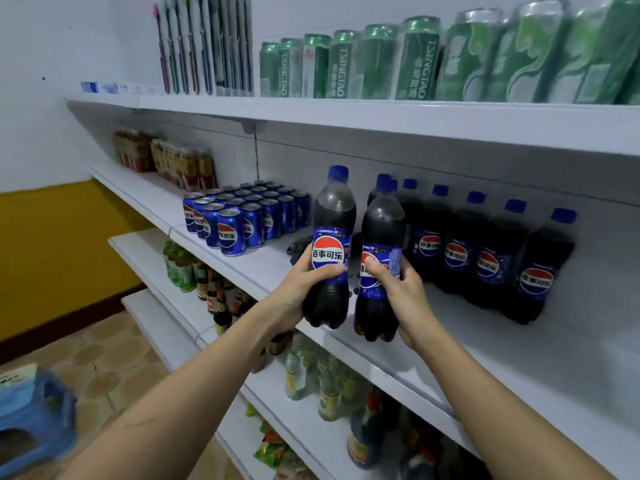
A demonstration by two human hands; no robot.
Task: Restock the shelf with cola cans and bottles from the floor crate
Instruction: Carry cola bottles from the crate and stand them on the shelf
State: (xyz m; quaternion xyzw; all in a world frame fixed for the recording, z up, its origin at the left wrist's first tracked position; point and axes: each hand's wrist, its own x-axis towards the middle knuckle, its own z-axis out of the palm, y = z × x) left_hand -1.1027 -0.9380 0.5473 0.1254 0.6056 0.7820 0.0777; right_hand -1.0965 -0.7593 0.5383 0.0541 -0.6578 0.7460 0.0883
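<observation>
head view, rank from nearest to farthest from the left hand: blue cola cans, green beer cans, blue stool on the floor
1. Blue cola cans, on the same shelf, just up-left of the left hand.
2. Green beer cans, top shelf above.
3. Blue stool, on the floor, far lower left.

Green cans [419, 60] on the top shelf [381, 123] read "TSINGTAO"; below that shelf, cola bottles [334, 247] and cans [231, 233] read "百事可乐".

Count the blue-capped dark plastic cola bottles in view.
9: one in the left hand at, one in the right hand at, seven on the white shelf; others may be hidden.
</observation>
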